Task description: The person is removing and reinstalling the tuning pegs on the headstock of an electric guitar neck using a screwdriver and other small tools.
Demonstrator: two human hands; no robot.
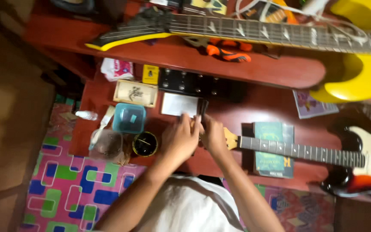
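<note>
A sunburst electric guitar [368, 165] lies across the lower red shelf, its dark fretboard neck [301, 150] pointing left. Both my hands meet at its headstock [231, 139], which they mostly hide. My left hand [179, 139] covers the headstock's far end, fingers curled over it. My right hand [213, 135] grips it next to the nut. A small dark object [202, 107] sticks up just above my fingertips; I cannot tell what it is or whether a hand holds it.
A yellow guitar [357, 64] lies on the upper shelf [237, 64]. Left of my hands are a black round tin [144, 144], a teal box [128, 118], a clear cup [107, 144], a wooden box [135, 93], a white card [179, 104]. Green books [271, 165] sit under the neck. A patterned rug [69, 180] lies below.
</note>
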